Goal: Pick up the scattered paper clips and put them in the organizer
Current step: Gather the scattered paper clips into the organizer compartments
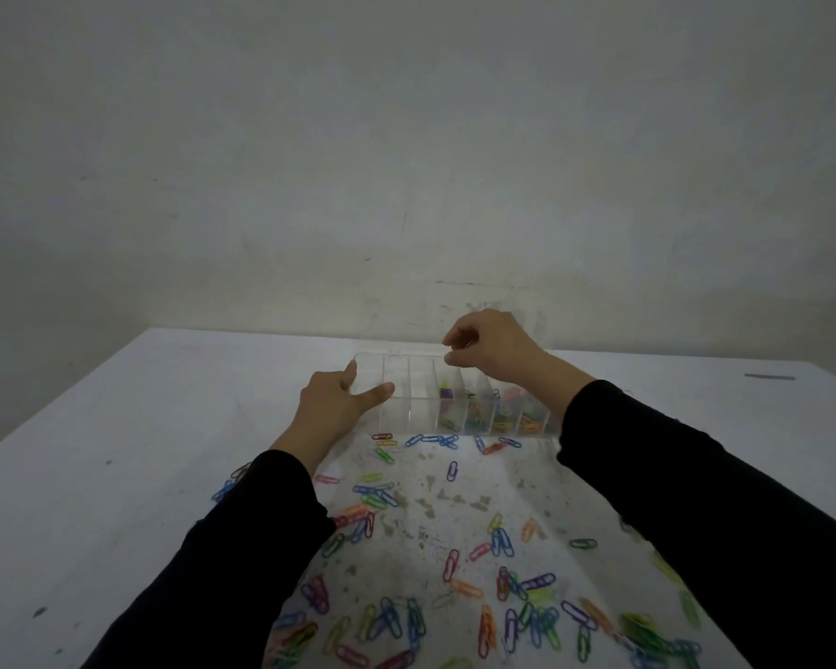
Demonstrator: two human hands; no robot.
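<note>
Toward white table's [117,427] rear: clear plastic compartmented organizer [409,410], left hand [327,403] bracing its end with straight fingers, right hand [493,350] pinched above, contents untellable; multicoloured wire paper clips [503,543] scattered nearer.

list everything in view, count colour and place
organizer: one, clear, far middle of the table, left compartments look empty
paper clips: many, mixed colours, scattered on the near table; more in the organizer's right compartments
table: one, white, stained in the middle
strip: one, dark grey, far right of the table
wall: one, off-white, behind the table
sleeves: two, black, on both forearms
left hand: one, touches the organizer's left end
right hand: one, fingers curled above the organizer; nothing visible in its grip
</note>
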